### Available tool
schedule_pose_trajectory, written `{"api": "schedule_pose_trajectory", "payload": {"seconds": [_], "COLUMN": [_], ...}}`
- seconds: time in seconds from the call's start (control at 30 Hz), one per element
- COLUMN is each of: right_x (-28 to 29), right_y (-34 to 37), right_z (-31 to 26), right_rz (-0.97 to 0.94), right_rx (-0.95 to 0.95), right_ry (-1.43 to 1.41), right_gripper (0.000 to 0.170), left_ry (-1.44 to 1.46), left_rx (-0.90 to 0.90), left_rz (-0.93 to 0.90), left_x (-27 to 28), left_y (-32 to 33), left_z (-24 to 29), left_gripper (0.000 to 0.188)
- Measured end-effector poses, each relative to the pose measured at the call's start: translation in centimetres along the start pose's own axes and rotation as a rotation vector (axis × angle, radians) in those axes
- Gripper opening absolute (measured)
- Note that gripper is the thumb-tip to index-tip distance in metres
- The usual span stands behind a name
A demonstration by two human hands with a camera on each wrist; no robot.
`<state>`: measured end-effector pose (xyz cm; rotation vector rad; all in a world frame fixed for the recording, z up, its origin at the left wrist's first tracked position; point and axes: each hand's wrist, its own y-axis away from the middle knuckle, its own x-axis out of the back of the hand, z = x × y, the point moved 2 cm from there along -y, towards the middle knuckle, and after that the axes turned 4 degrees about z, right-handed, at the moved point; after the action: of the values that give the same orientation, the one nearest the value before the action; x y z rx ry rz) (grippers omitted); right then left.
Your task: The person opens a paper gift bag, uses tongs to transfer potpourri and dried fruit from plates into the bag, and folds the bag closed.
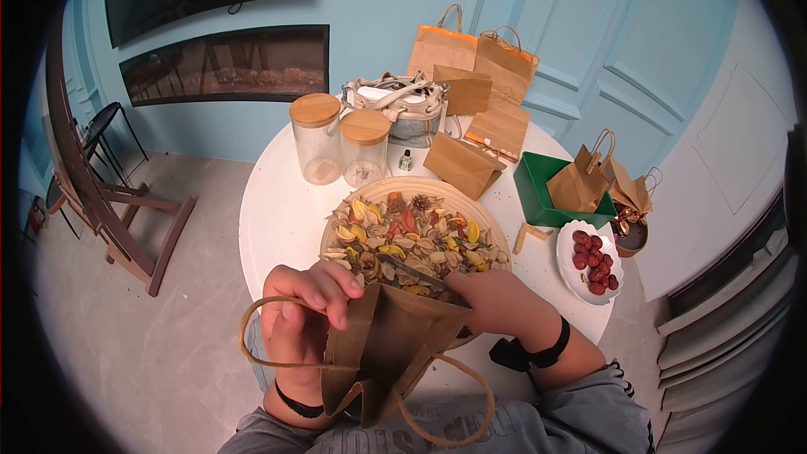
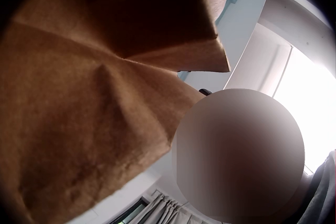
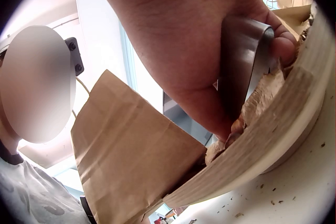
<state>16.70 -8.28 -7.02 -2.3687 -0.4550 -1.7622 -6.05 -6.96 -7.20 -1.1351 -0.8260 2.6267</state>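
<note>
In the head view, my left hand (image 1: 307, 319) grips the left side of an open brown paper bag (image 1: 395, 328), one twisted handle looping beside the wrist. The same bag (image 2: 79, 103) fills much of the left wrist view. My right hand (image 1: 508, 307) is over the near side of a round wooden tray (image 1: 498, 223) of dried petals and cones (image 1: 408, 227). The right wrist view shows that hand (image 3: 184, 35) pinching a bent metal strip like tongs (image 3: 239, 56), fingertips down among the dried pieces. The tongs' far ends are hidden there.
Behind the tray stand two lidded glass jars (image 1: 318, 147), a small bottle (image 1: 405, 160), a handbag (image 1: 403, 118) and several paper bags (image 1: 441, 50). To the right are a green box (image 1: 534, 193), a white dish of red dates (image 1: 567, 273) and a wooden piece (image 1: 530, 237).
</note>
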Motion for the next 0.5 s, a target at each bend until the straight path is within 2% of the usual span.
{"api": "schedule_pose_trajectory", "payload": {"seconds": [0.5], "right_x": [-0.22], "right_y": [-0.03], "right_z": [0.2], "right_rz": [0.0], "right_rx": [-0.001], "right_ry": [0.003], "right_gripper": [0.032], "left_ry": [-0.015], "left_rx": [-0.001], "left_rz": [-0.007], "left_x": [-0.02], "left_y": [-0.03], "left_z": [0.03], "left_gripper": [0.032]}}
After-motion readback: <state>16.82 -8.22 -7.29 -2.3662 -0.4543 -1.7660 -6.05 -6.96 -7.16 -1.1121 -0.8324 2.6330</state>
